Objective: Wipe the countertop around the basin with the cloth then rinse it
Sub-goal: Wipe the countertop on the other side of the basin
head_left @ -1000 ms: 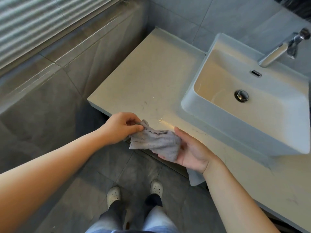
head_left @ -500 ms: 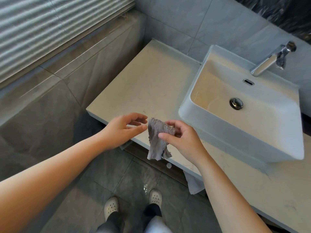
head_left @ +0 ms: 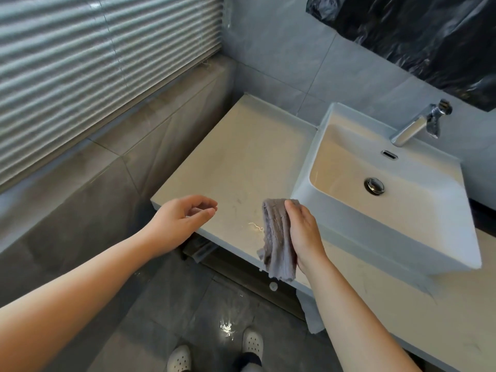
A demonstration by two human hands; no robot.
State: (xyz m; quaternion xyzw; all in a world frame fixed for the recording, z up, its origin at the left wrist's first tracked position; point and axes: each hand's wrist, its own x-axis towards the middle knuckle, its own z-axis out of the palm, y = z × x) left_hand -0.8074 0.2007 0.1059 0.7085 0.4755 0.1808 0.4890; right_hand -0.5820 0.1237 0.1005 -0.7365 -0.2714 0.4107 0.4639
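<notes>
a slatted blind fills the upper left, and below it there is a grey tiled floor. the pale bench runs from the back wall toward the person, and its left part is bare, with some faint marks and a small shine of water near the front edge. a black plastic sheet hangs on the wall at the upper right. the white square basin sits on top of the bench, on the right. the grey cloth is in the right hand, just beside the front left corner of the basin. this hand's fingers are curled over the top of the cloth and grip it, and the rest of the cloth hangs down along the palm, over the front edge of the bench. the left hand hovers at the front left corner of the bench, apart from the cloth, with its fingers loosely curled and holding nothing. a chrome tap stands behind the basin. two white shoes are on the floor beside a wet spot. a round drain is in the basin bottom.
</notes>
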